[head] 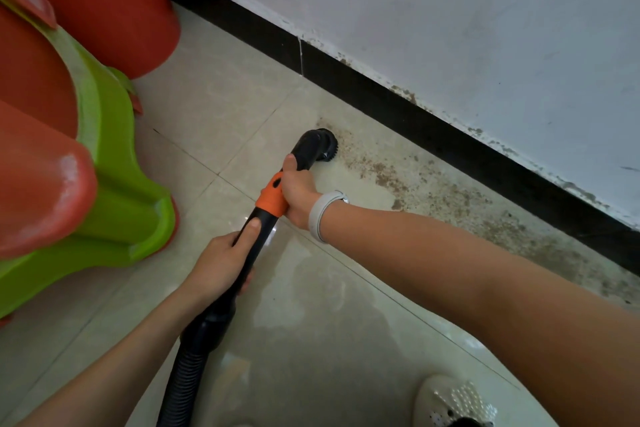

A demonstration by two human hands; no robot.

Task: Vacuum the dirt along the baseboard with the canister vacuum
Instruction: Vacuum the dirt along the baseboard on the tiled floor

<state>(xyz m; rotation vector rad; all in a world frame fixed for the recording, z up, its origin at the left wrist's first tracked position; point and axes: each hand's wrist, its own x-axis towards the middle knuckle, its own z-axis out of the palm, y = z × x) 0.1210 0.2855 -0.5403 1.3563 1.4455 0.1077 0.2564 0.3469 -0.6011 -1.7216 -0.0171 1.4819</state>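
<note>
Right hand (296, 192) grip: fingers wrapped round the black wand tube (304, 152) just past the orange collar (273, 198), thumb laid flat along the top. Pale smooth wristband (320, 215) on that wrist. Left hand (221, 263) grip: clamped on the same tube on the near side of the collar, thumb on top pointing up the tube.

Beyond the right grip the tube bends into a round black brush head (325, 146), short bristles, touching the floor (214, 97). Bristle contact is partly hidden by the head's own hood.

Behind the left grip a smooth black cuff widens into a ribbed corrugated hose (183, 378), cut off at the bottom edge. Canister not visible.

Floor is glossy beige tile with thin dark grout lines. Dirt (433, 184): brown, grainy speckle, starts at the brush head and runs to the right of the right grip in a band along the baseboard (398, 104). Baseboard is a matte black strip, one vertical joint visible. Wall (450, 10) above is white, scuffed, paint chipped along the bottom edge.

Left of both grips: lime-green and orange-red moulded plastic pieces (104, 135), rounded, cropped by the frame; can't tell what they are. Near side of the right forearm: a white perforated shoe (450, 399), partly cut off.
</note>
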